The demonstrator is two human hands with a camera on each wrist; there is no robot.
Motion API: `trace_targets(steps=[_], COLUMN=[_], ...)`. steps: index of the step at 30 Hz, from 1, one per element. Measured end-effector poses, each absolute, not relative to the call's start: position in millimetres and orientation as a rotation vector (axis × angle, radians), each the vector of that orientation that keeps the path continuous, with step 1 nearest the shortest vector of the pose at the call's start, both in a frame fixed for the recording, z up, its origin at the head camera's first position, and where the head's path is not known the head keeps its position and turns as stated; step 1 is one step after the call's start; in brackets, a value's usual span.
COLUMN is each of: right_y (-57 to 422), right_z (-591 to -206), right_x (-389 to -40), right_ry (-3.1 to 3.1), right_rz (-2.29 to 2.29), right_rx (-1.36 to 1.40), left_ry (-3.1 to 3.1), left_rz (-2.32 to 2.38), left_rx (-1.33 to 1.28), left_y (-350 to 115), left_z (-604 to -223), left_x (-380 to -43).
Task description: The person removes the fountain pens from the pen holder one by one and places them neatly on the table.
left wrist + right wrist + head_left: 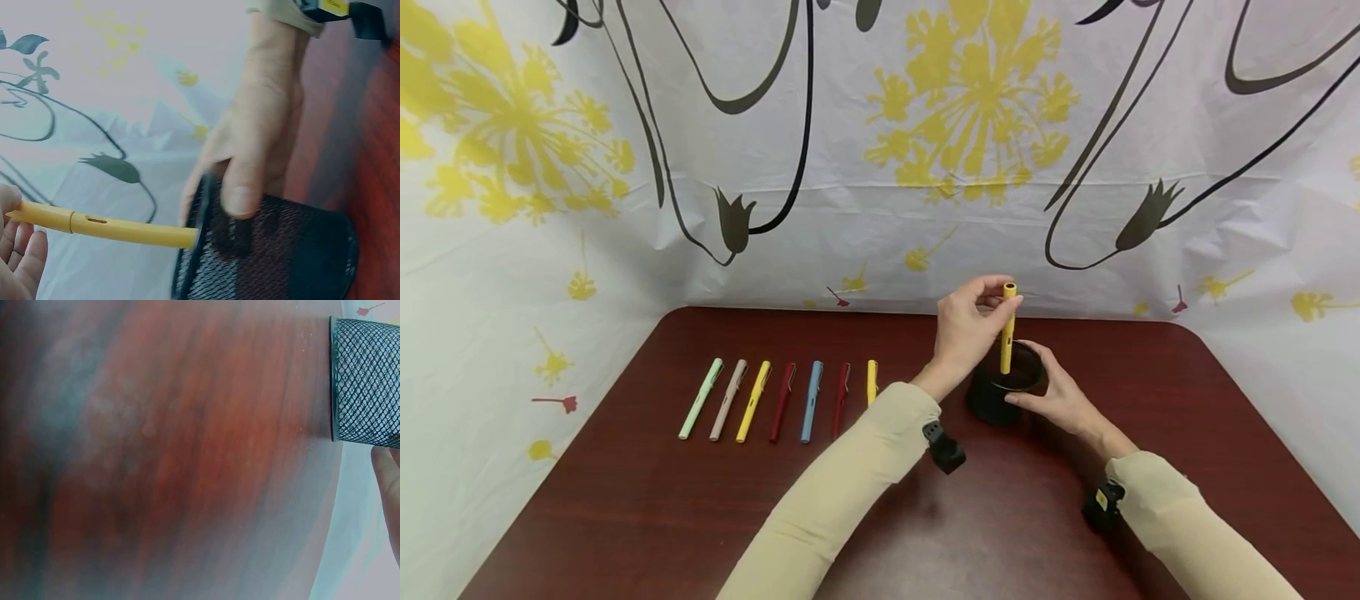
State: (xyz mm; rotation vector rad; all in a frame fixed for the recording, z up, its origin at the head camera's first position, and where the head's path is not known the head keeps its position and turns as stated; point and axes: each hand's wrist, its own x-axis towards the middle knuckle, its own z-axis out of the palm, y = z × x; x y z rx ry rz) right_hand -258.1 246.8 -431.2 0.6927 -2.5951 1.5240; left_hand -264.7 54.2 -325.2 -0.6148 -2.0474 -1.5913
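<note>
Between its thumb and fingers my left hand [973,321] pinches a yellow pen [1007,342] near the top. The pen stands nearly upright, its lower end at the mouth of a black mesh pen cup [988,404]. In the left wrist view the tip of the pen [125,230] meets the rim of the cup [319,256]. My right hand [1063,400] grips the cup's side near the rim, thumb at the front. The right wrist view catches only part of the cup [367,381] and a bit of the right hand [390,494]. Whatever lies inside the cup is hidden.
Several capped pens lie in a row on the dark red table [625,517], among them a mint pen [701,400], a blue pen [812,402] and another yellow pen [872,382]. My left sleeve [842,483] covers the row's right end. Behind hangs a patterned white curtain [835,150].
</note>
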Motion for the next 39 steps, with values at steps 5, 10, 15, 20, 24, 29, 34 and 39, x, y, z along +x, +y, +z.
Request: trace_targets(steps=[5,10,15,20,24,29,34,39], right_y=[246,247,246,246,247,246,246,246], right_z=[-433,-434,-434,-433,-431,-430,-429,-430], right_x=[-259,-259,-259,-258,-258,-258,-257,-257], right_ry=[-2.524,-2.515,-2.525,-2.558,-2.568,-2.565,-2.593,-2.594], right_rz=[1.605,1.624,1.613,1.572,1.573,1.589,1.548,1.56], right_rx=[0.742,0.752,0.743,0.719,0.72,0.731,0.707,0.712], left_ry=[-1.926,-1.852,-1.77,-1.738,-1.791,-1.835,-1.87,-1.951], left_rz=[-1.742,-1.859,-2.058,-2.208,-2.22,-2.242,-2.261,-2.223], left_rx=[-0.569,-0.514,-0.45,-0.36,-0.287,-0.181,-0.075,-0.01], left_y=[39,19,-2,-26,-49,-78,-106,-136], left_z=[-318,-313,-308,-310,-318,-328,-340,-351], left_x=[-267,-269,-269,-268,-268,-267,-267,-267])
